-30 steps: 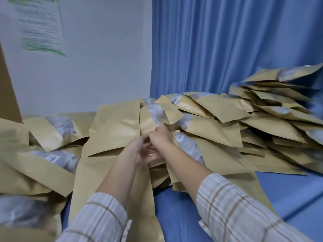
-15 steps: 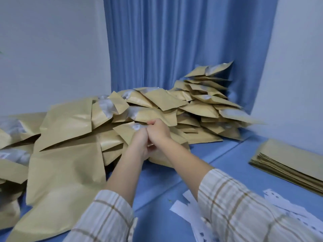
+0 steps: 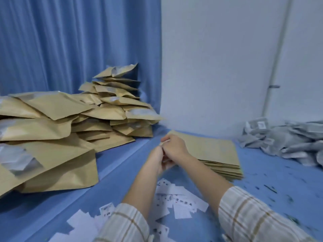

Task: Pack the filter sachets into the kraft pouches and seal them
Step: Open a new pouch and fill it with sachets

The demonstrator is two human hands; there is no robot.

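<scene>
My left hand [image 3: 154, 160] and my right hand [image 3: 175, 147] are pressed together with curled fingers above the blue table top [image 3: 118, 173]. Whether they hold something small between them is hidden. They hover at the near left corner of a flat stack of empty kraft pouches [image 3: 211, 149]. A big heap of filled kraft pouches [image 3: 52, 123] covers the left side and rises against the curtain. Grey filter sachets [image 3: 288, 138] lie in a loose pile at the far right.
White printed paper slips [image 3: 181, 194] are scattered on the table under my forearms. Small dark specks dot the surface at the right. A blue curtain [image 3: 70, 41] and a white wall [image 3: 218, 67] with a pipe [image 3: 276, 58] close off the back.
My view has swung right. Both hands, still together, left the heap of filled pouches and moved right to the corner of the flat empty stack.
</scene>
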